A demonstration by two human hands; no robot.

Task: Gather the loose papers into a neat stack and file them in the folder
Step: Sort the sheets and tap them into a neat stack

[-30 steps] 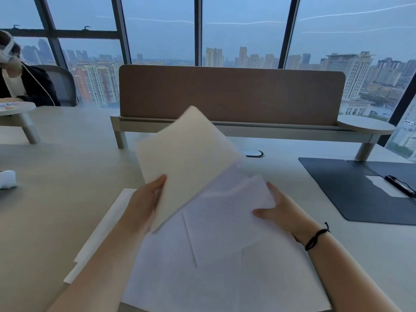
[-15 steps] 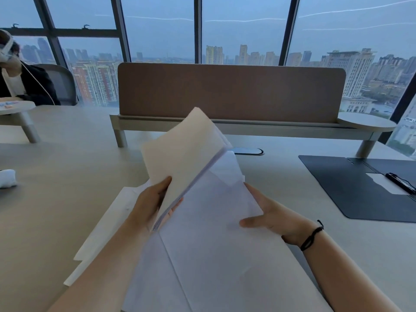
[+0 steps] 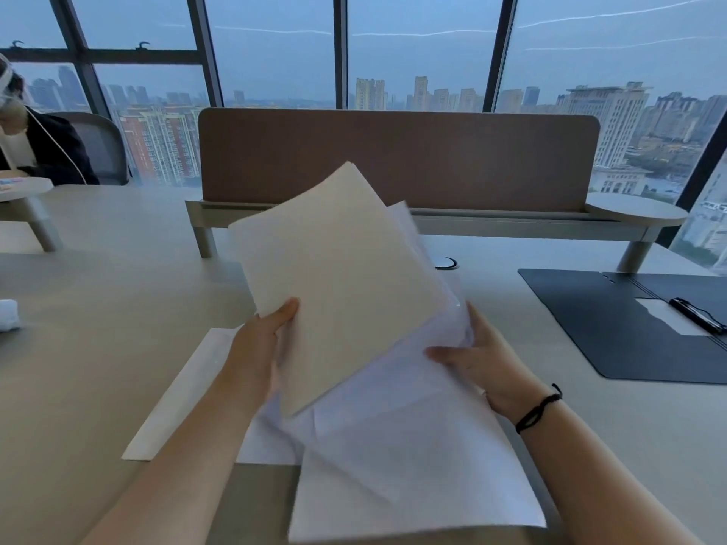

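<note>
While tall windows (image 3: 417, 53) showed a grey skyline at twelve o'clock, both hands, left hand (image 3: 257, 350) and right hand (image 3: 482, 361), grasped loose papers (image 3: 346, 285) above the beige desk (image 3: 98, 308); the dark folder (image 3: 613, 320) lay open at three o'clock.

My left hand (image 3: 261, 348) now has the cream sheet (image 3: 338, 281) tipped further over to the right than a moment ago, so its top corner leans toward the screen and its lower edge covers more of the white papers (image 3: 397, 438). My thumb lies on the sheet's face rather than curled round its edge. My right hand (image 3: 478, 359) has slid from flat on top of the white sheets to their right edge, fingers spread and gripping the side. The white papers have bunched up under the cream one, and one white corner now pokes out behind its upper right edge.
</note>
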